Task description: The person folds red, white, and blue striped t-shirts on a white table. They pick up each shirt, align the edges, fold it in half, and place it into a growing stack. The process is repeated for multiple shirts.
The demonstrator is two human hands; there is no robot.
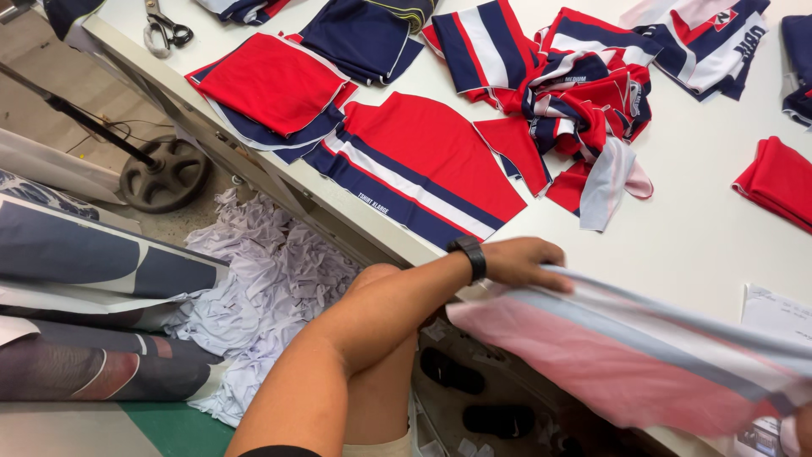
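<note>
While stretched out at five o'clock, the striped fabric panel (626,355) is pinched at its edge by the left hand (520,262). Judged light, limp, slippery; hems are best gripped. Right hand's (803,427) grip cannot be told.

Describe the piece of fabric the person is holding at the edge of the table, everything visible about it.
The fabric piece shows a pale, washed-out face: pink ground crossed by a broad grey-blue band edged with whitish stripes, apparently the reverse of a printed panel. It looks like thin, smooth knit cloth. It is stretched out roughly flat, running from the table edge towards the lower right corner of the view, hanging above the floor. The left hand grips its upper left end, fingers curled over the edge. Its right end leaves the frame.
</note>
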